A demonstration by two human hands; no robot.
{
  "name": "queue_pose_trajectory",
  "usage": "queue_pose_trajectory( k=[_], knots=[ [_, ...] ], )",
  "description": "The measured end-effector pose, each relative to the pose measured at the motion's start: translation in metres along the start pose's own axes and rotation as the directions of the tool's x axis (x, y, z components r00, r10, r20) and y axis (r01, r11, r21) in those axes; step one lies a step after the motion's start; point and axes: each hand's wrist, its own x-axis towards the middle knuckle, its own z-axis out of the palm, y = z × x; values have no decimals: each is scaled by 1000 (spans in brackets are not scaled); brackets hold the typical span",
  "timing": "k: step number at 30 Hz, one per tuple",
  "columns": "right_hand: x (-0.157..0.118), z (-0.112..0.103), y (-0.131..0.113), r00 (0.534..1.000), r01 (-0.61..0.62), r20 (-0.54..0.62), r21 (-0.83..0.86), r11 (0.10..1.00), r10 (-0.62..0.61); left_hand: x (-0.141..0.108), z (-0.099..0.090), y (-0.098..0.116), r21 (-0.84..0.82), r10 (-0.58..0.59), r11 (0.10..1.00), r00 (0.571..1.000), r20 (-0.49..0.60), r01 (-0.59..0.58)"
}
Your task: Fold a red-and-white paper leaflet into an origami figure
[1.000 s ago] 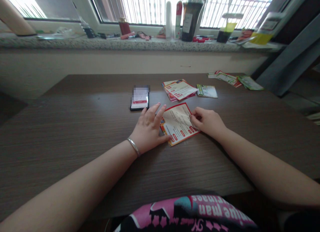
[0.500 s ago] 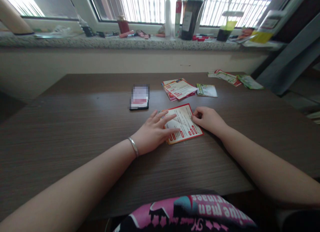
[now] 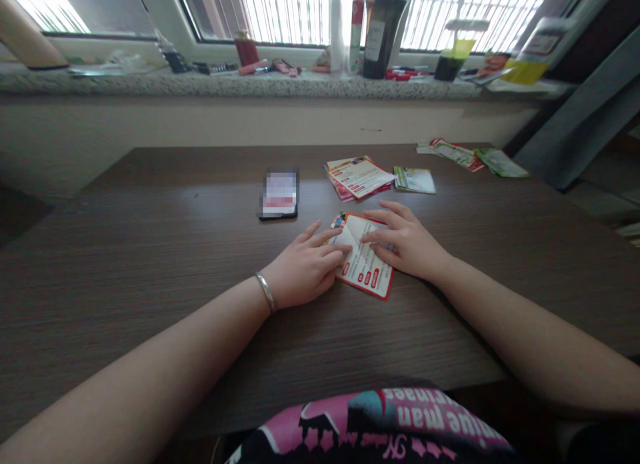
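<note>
A printed leaflet [image 3: 364, 267] with a red border and red labels lies on the dark wooden table, turned at an angle, with a crease line across it. On its left side rests my left hand [image 3: 313, 261], fingers stretched over the paper; a silver bangle circles the wrist. My right hand [image 3: 407, 243] lies over the leaflet's right side, its fingers spread on the sheet. Just beyond them sits a stack of similar leaflets [image 3: 360, 177]. Beside that stack is a smaller greenish-white pile of papers [image 3: 415, 180].
A phone [image 3: 279, 194] with a blurred screen lies left of the stack. More folded leaflets [image 3: 457, 154] are at the table's far right. On the granite windowsill [image 3: 300, 86] stand a dark bottle [image 3: 383, 37], a red jar [image 3: 246, 49] and several small items.
The leaflet has rotated clockwise, its lower right corner now nearer me. My right hand has gone from pinching its right edge to lying spread on top. My left hand stays on the left side.
</note>
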Motion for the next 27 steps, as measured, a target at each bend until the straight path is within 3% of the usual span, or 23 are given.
queue_pose_trajectory(
  k=[8,12,19,27],
  knots=[
    [0,4,1,995,32,92,70,997,-38,-1,1,-1,47,-109,992,989,-100,115],
    [0,5,2,994,-57,92,59,997,51,-2,2,-2,72,-195,976,973,-123,205],
    [-1,13,7,956,-285,91,44,958,280,0,5,-7,46,-480,873,871,-104,486],
    [-3,18,12,950,-303,85,38,952,299,-2,4,-15,-70,-568,822,820,-62,565]
  ],
)
